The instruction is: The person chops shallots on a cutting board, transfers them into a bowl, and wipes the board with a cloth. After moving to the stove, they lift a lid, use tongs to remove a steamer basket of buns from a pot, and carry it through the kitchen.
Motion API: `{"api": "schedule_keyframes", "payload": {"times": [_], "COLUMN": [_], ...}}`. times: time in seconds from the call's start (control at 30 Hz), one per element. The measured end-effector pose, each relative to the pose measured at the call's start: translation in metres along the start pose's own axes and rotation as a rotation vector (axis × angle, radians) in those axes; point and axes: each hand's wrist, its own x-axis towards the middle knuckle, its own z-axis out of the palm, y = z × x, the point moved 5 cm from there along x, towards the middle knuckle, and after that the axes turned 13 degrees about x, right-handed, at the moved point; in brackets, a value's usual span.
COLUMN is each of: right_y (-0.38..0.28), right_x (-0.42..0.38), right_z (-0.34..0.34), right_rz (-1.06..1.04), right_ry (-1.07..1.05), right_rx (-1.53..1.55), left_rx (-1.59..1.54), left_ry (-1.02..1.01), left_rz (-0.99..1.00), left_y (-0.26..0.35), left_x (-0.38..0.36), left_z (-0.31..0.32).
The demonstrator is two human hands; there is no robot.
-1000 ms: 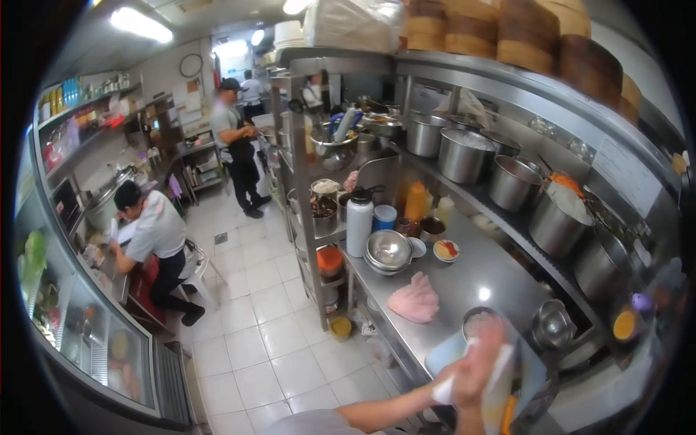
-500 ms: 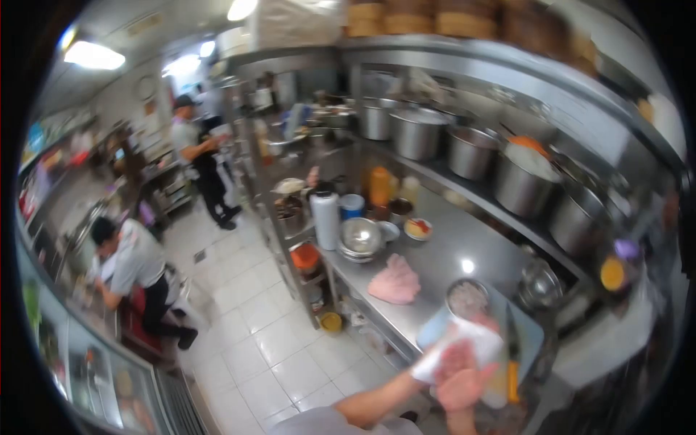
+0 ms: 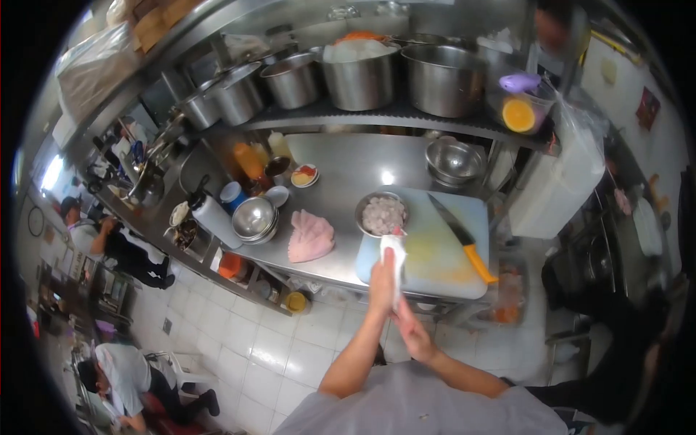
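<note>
My left hand [image 3: 381, 284] holds a folded white cloth [image 3: 396, 255], its thumb lying along the near face. Just below, my right hand [image 3: 412, 332] has its fingers stretched out and touches the cloth's lower end with the fingertips. Both hands are over the front edge of a white cutting board [image 3: 435, 279]. Beyond the cloth, a metal bowl [image 3: 360, 217] is filled with pale chopped pieces [image 3: 384, 214]. A knife with a yellow handle [image 3: 475, 262] lies on the board's right side. Left of the board, a crumpled pink cloth [image 3: 312, 236] rests on the steel counter [image 3: 348, 163].
Stacked metal bowls [image 3: 254, 217] and a white bottle [image 3: 214, 221] stand at the counter's left. More bowls [image 3: 453, 161] sit behind the board. Large pots [image 3: 442, 81] line the shelf above. One person [image 3: 141, 380] sits lower left; another [image 3: 109, 243] stands behind.
My view has swung right, bringing the counter to the middle. The hands, earlier blurred with one palm spread beside the white cloth, are now close together, with the cloth upright.
</note>
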Motion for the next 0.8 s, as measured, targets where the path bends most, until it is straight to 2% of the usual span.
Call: {"api": "schedule_keyframes", "payload": {"times": [0.03, 0.1, 0.13, 0.2, 0.23, 0.3, 0.33, 0.37, 0.4, 0.43, 0.47, 0.5, 0.53, 0.57, 0.6, 0.63, 0.67, 0.7, 0.73, 0.77, 0.8], "right_y": [-0.010, -0.027, -0.022, -0.012, -0.007, -0.006, 0.005, -0.006, -0.005, 0.011, 0.032, 0.046, 0.048, 0.047, 0.071, 0.071, 0.073, 0.073, 0.078, 0.086, 0.100], "right_x": [0.006, 0.005, 0.004, 0.008, 0.012, 0.028, 0.009, 0.008, 0.017, 0.026, 0.024, 0.049, 0.075, 0.104, 0.126, 0.144, 0.159, 0.168, 0.176, 0.180, 0.190], "right_z": [-0.014, -0.051, -0.048, -0.031, -0.021, -0.011, -0.004, 0.011, 0.001, -0.030, -0.062, -0.090, -0.115, -0.138, -0.178, -0.189, -0.197, -0.205, -0.210, -0.225, -0.237], "right_rz": [-0.006, 0.231, 0.233, 0.090, 0.018, -0.155, -0.053, 0.003, -0.002, 0.360, 0.723, 0.540, 0.532, 0.476, 0.476, 0.545, 0.612, 0.604, 0.604, 0.605, 0.601], "right_ry": [0.006, -0.184, -0.180, -0.162, -0.160, -0.170, -0.408, -0.579, -0.588, -0.432, -0.259, -0.143, 0.145, 0.284, 0.295, 0.334, 0.365, 0.397, 0.419, 0.421, 0.400], "right_rx": [0.005, -0.185, -0.181, -0.457, -0.597, -0.874, -0.932, -0.834, -0.833, -0.651, -0.451, -0.241, -0.112, -0.288, -0.354, -0.374, -0.397, -0.354, -0.303, -0.346, -0.387], "left_rx": [0.009, -0.550, -0.547, -0.658, -0.663, -0.282, -0.630, -0.975, -1.049, -0.888, -0.881, -0.814, -0.694, -0.465, -0.152, 0.162, 0.351, 0.497, 0.567, 0.771, 0.800], "left_ry": [-0.004, -0.009, -0.010, 0.054, 0.059, 0.138, 0.166, 0.188, 0.199, 0.407, 0.511, 0.557, 0.634, 0.736, 0.773, 0.789, 0.698, 0.605, 0.601, 0.398, 0.009], "left_rz": [0.000, -0.021, -0.027, -0.136, -0.136, -0.057, 0.035, 0.123, 0.171, 0.104, 0.154, 0.173, 0.107, 0.031, -0.170, -0.370, -0.550, -0.627, -0.686, -0.898, -0.921], "left_y": [-0.007, -0.037, -0.046, -0.067, -0.089, -0.127, -0.096, -0.064, -0.062, -0.071, -0.102, -0.115, -0.135, -0.161, -0.195, -0.240, -0.327, -0.385, -0.427, -0.500, -0.524], "left_x": [0.000, -0.006, -0.012, -0.024, -0.016, 0.020, 0.015, 0.000, -0.007, -0.020, -0.021, -0.033, -0.047, -0.062, -0.078, -0.098, -0.119, -0.156, -0.211, -0.266, -0.314], "left_z": [0.001, 0.017, 0.036, 0.079, 0.077, 0.040, 0.008, -0.030, -0.064, -0.100, -0.129, -0.149, -0.163, -0.172, -0.175, -0.174, -0.164, -0.139, -0.102, -0.062, -0.016]}}
